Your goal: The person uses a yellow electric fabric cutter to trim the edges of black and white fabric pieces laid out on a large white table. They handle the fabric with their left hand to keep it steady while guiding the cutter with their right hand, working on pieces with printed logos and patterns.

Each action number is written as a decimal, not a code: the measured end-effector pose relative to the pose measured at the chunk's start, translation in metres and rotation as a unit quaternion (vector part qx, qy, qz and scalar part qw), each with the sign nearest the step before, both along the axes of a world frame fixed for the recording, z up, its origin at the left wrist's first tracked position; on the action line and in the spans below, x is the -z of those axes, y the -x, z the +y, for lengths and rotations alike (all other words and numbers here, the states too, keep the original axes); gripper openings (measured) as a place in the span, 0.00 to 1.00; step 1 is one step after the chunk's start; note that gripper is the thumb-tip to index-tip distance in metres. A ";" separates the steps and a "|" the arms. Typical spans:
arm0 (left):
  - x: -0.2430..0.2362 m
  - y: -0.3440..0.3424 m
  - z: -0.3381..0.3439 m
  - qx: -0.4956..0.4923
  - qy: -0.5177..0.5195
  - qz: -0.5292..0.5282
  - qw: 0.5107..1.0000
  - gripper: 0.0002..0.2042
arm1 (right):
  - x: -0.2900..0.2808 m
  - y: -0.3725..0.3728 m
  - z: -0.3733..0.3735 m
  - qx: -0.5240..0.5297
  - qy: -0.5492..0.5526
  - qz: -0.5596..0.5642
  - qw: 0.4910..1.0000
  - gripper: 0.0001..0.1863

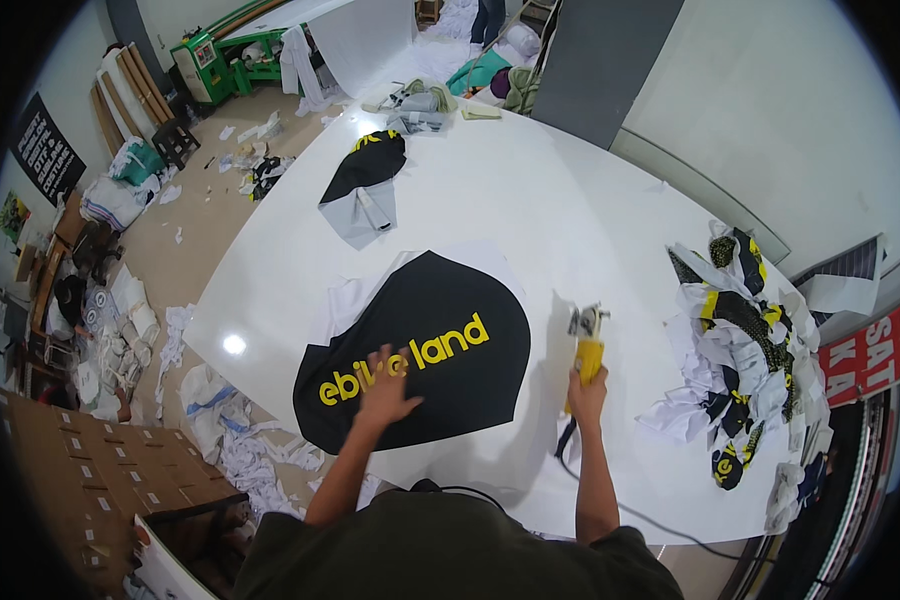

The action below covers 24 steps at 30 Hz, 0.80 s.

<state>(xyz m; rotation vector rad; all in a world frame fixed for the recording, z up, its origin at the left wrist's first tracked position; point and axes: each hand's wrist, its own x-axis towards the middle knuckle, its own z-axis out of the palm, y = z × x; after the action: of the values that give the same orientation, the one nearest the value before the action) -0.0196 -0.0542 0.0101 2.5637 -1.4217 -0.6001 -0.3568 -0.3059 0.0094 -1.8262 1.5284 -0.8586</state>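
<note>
A large black fabric panel (460, 385) with yellow lettering lies flat on the white table. My left hand (386, 388) rests on its left half, fingers spread over the lettering. To the right of the panel, my right hand (587, 395) grips the yellow body of an electric fabric cutter (589, 357). The cutter's metal head points away from me, apart from the panel, and a dark cord trails from its near end. White sheet edges (348, 305) show from under the panel.
A smaller black and grey fabric piece (370, 185) lies farther back on the white table (570, 210). Heaped black, yellow and white scraps (745, 350) cover the right side. Folded cloth (420, 105) sits at the far edge. The cord (660, 527) runs off to the lower right.
</note>
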 end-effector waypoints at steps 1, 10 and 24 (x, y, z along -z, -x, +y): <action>-0.002 0.019 -0.028 0.016 0.035 -0.017 0.999 0.59 | -0.005 0.014 0.018 0.015 -0.017 0.010 1.000 0.28; 0.009 0.097 -0.081 0.072 -0.052 0.026 0.996 0.65 | -0.021 0.123 0.116 0.064 -0.063 -0.004 0.996 0.28; 0.007 0.127 0.020 0.164 -0.076 0.041 0.983 0.72 | -0.075 0.132 0.224 -0.045 -0.158 0.179 0.970 0.35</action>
<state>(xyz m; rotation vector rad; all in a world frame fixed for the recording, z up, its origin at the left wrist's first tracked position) -0.1466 -0.0342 0.0031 2.3931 -1.8519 -0.8809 -0.4890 -0.0816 0.0846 -1.8574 1.6702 -0.2269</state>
